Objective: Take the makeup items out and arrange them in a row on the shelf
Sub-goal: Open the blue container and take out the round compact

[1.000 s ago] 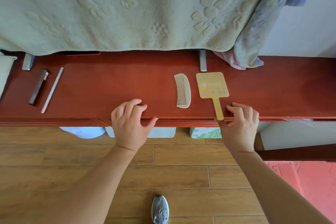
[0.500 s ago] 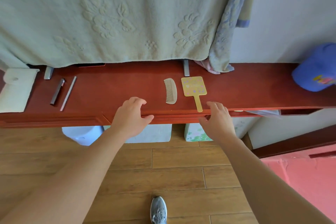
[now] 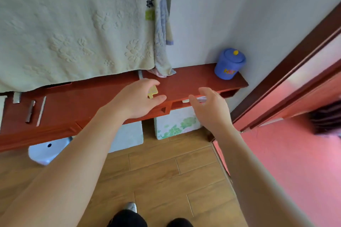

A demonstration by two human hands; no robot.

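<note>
A red-brown wooden shelf (image 3: 193, 81) runs along the wall. My left hand (image 3: 136, 97) hovers open over its middle, covering the comb and most of the yellow hand mirror (image 3: 153, 91), of which only a corner and handle show. My right hand (image 3: 210, 107) is open in front of the shelf's front edge, by a slightly open drawer (image 3: 186, 101) with pale items showing inside. At the left end of the shelf lie a dark makeup stick (image 3: 30, 111) and a thin pale pencil (image 3: 41, 110), side by side.
A blue lidded jar (image 3: 229, 64) stands at the shelf's right end. Pale towels (image 3: 73, 29) hang over the back of the shelf. Below are a floral box (image 3: 177, 123), a grey box (image 3: 129, 136) and a white basin (image 3: 46, 151). A dark door frame (image 3: 295, 61) is at right.
The view has swung right and back. Both hands have left the shelf's front edge; my left hand now covers the comb and mirror, my right hand is near the open drawer.
</note>
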